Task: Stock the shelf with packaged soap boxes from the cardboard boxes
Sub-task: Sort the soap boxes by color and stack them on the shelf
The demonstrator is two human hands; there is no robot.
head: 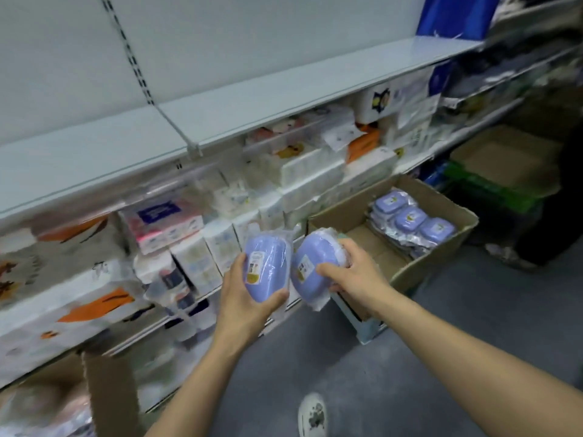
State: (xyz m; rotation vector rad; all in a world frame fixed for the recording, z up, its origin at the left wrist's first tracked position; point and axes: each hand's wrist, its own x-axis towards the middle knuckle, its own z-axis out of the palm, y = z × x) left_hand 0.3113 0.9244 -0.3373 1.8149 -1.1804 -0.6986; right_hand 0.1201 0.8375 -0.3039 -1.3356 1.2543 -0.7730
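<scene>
Two hands, left [249, 294] and right [350, 272], each grip one soap box [268, 257]; three more top the cardboard box [441, 247].

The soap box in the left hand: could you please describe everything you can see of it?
The soap box is a rounded lilac case, plastic by its look, sealed in clear, crinkled film. A white barcode label with a yellow round sticker below it sits on the face turned toward the camera. It is held upright in front of the stocked shelves, gripped by the left hand, thumb on the labelled face, fingers curled under its lower end. A second, similar box sits just to its right; whether they touch is unclear.
</scene>
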